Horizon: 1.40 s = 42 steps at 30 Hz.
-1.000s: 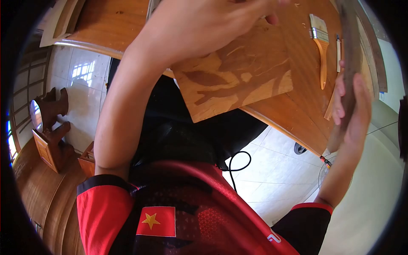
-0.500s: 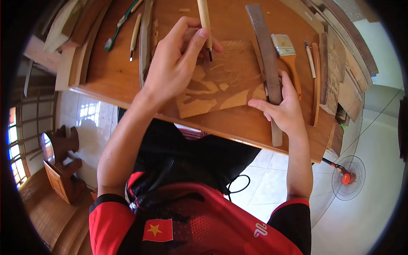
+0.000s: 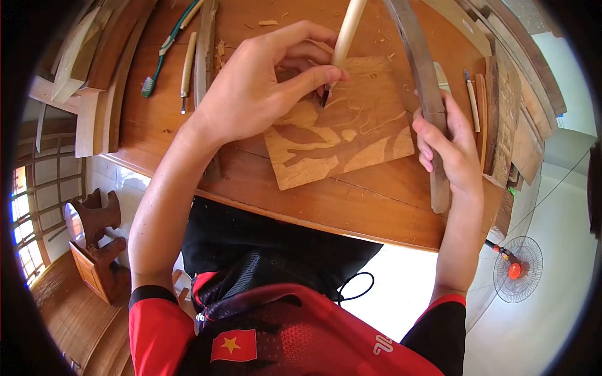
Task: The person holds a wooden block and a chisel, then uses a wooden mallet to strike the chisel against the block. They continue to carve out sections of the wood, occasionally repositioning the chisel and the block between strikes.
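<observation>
My left hand pinches the pale wooden handle of a carving tool, its dark metal tip pointing down at a carved wooden panel. Light, cut-away shapes cover the panel's near part, and finer lines mark its far part. On the right, my right hand is wrapped round a long dark wooden strip, which stands apart from the panel's right edge. The top ends of the tool and the strip run out of view.
Left on the table lie a green toothbrush, another carving tool and a wooden strip. Wood pieces are stacked at both sides. At right are a brush, mostly hidden, and a thin tool. A fan stands lower right.
The strip in my right hand has shifted right, away from the panel. My left hand and its tool have moved slightly right and down, the tool now leaning more. The head view has shifted too.
</observation>
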Motion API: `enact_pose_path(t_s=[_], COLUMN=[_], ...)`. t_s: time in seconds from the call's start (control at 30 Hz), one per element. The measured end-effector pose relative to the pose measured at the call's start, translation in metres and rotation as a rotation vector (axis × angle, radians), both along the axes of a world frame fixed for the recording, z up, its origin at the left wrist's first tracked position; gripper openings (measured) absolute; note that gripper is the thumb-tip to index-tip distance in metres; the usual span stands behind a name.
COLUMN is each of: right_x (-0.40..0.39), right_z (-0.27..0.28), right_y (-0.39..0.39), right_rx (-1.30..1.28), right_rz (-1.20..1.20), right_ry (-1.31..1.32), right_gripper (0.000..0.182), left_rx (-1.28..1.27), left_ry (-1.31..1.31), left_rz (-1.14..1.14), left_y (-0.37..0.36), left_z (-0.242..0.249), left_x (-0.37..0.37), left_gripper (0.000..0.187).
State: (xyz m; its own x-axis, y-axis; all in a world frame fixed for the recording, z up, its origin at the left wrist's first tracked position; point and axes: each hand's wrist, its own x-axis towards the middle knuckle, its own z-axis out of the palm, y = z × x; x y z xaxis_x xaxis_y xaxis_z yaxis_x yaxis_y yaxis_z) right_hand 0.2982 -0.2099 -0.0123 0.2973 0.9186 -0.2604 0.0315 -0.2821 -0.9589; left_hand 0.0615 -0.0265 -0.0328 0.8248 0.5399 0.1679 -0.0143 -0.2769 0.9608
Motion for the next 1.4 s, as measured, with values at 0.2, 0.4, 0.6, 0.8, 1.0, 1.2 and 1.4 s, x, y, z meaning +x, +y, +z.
enact_pose_path(t_s=[0.2, 0.4, 0.6, 0.8, 1.0, 1.2, 1.4], right_x=[0.001, 0.002, 0.004, 0.005, 0.009, 0.010, 0.007], right_z=[0.015, 0.015, 0.020, 0.012, 0.008, 0.006, 0.008], right_y=[0.013, 0.013, 0.003, -0.005, -0.006, -0.007, -0.005], right_rx=[0.028, 0.050, 0.099, 0.120, 0.111, 0.108, 0.150], right_rz=[0.028, 0.014, -0.060, -0.062, -0.020, 0.001, -0.071], right_ry=[-0.017, 0.026, 0.081, 0.073, 0.057, 0.054, 0.030], right_gripper=[0.055, 0.050, 0.045, 0.047, 0.048, 0.049, 0.050], left_rx=[0.043, 0.139, 0.181, 0.191, 0.159, 0.185, 0.255], left_ry=[0.033, 0.117, -0.130, -0.030, -0.035, -0.033, -0.007], left_rz=[0.003, -0.038, -0.161, -0.177, -0.150, -0.142, -0.126], left_y=[0.002, 0.004, 0.013, 0.008, 0.006, 0.006, 0.008], left_z=[0.006, 0.011, 0.009, 0.021, 0.018, 0.015, 0.011], left_x=[0.003, 0.012, 0.015, 0.016, 0.016, 0.017, 0.017], left_gripper=[0.034, 0.038, 0.032, 0.030, 0.029, 0.029, 0.030])
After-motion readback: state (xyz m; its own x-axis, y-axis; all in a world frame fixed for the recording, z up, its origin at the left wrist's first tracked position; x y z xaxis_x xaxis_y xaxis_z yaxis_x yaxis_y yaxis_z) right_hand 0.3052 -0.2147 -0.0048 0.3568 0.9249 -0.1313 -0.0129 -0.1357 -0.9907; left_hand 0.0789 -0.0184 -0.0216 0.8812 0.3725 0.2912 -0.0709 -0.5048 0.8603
